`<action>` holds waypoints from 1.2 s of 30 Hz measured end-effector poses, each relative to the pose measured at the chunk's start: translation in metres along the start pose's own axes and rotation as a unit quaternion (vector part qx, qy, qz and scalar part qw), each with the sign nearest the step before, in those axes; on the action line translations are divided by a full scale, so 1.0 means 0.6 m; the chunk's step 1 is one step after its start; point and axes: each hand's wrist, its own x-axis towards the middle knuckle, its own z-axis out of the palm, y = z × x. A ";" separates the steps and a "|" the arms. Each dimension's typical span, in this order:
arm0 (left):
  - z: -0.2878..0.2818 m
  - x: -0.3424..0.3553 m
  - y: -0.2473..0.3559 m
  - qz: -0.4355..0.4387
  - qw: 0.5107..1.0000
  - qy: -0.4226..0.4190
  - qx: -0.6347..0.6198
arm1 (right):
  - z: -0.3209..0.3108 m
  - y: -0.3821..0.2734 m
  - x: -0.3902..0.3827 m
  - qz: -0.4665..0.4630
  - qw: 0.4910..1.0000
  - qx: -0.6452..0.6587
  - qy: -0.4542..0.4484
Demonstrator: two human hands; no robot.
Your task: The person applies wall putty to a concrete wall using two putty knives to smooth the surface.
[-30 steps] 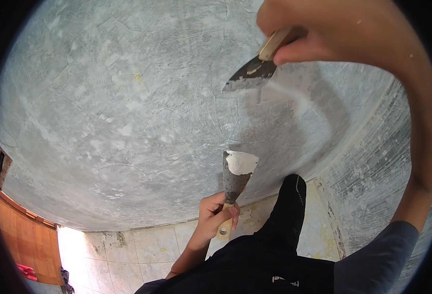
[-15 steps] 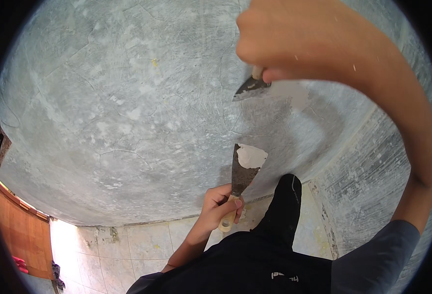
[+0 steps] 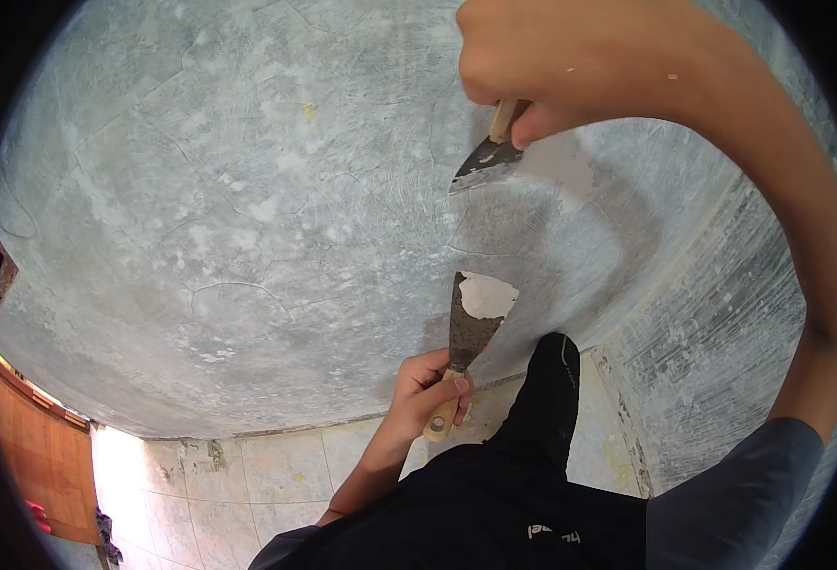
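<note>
My left hand (image 3: pixel 428 397) is closed round the wooden handle of a putty knife (image 3: pixel 472 340), low in front of the wall. A lump of white putty (image 3: pixel 487 295) sits on the upper part of that blade. Higher up, my right hand (image 3: pixel 513 71) grips the light wooden handle of a second putty knife (image 3: pixel 485 163). Its dark blade is tilted with the edge at the grey plastered wall (image 3: pixel 247 190). Beside this blade, to the right, a smooth pale patch of putty (image 3: pixel 563 169) shows on the wall. The back of the hand hides most of its fingers.
A second grey wall (image 3: pixel 713 351) meets the first at a corner on the right. Light floor tiles (image 3: pixel 285 467) run along the wall's foot. At the far left stands a brown wooden door (image 3: pixel 43 456). My black-clad leg (image 3: pixel 546 399) is close to the wall.
My right hand has tilted and shifted slightly, so more of its putty knife's handle shows. The left hand's putty knife has risen a little, with the putty still on it.
</note>
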 end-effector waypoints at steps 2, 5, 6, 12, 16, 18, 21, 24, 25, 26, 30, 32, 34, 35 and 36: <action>-0.001 0.001 -0.003 -0.006 1.000 -0.008 -0.009 | 0.006 0.008 0.018 -0.011 0.999 -0.033 0.020; 0.008 0.002 0.000 -0.006 1.000 -0.006 -0.002 | 0.009 0.039 0.017 -0.018 0.996 -0.056 0.060; 0.006 0.001 0.000 -0.005 1.000 -0.006 -0.002 | 0.001 0.036 0.018 -0.019 0.995 -0.049 0.080; -0.003 -0.002 0.000 0.012 1.000 0.005 -0.023 | -0.049 0.045 0.011 0.098 0.995 -0.026 0.022; -0.013 -0.003 -0.006 0.010 1.000 0.025 -0.011 | -0.074 0.010 0.008 0.158 0.982 -0.009 -0.108; -0.014 -0.002 -0.008 0.017 1.000 0.004 -0.026 | -0.060 0.000 0.012 0.118 0.989 0.010 -0.087; -0.007 0.007 -0.007 0.007 0.999 0.010 -0.038 | -0.017 0.004 0.017 0.050 0.997 0.028 -0.052; -0.004 0.012 -0.011 0.001 1.000 0.008 -0.027 | 0.007 0.025 0.016 0.004 0.994 -0.074 0.082; -0.009 0.007 -0.009 0.004 0.999 0.024 -0.021 | 0.006 0.036 0.025 -0.036 0.989 -0.056 0.130; -0.015 0.003 -0.007 0.006 0.999 0.041 -0.015 | 0.008 0.049 0.036 -0.077 0.980 -0.037 0.178; -0.006 0.016 -0.009 -0.008 1.000 0.011 -0.027 | -0.066 0.012 0.002 0.132 0.991 0.004 0.015; -0.008 0.016 -0.010 -0.001 0.999 0.020 -0.034 | -0.055 0.014 0.000 0.117 0.993 -0.003 0.011; -0.007 0.019 -0.010 -0.004 0.999 0.011 -0.034 | -0.046 0.006 -0.010 0.110 0.994 -0.015 0.000; -0.004 0.022 -0.011 -0.005 0.999 -0.001 -0.034 | -0.037 -0.002 -0.018 0.045 0.998 -0.017 0.034; -0.004 0.021 -0.009 -0.006 1.000 0.005 -0.030 | -0.022 -0.003 -0.018 -0.029 0.996 -0.014 0.081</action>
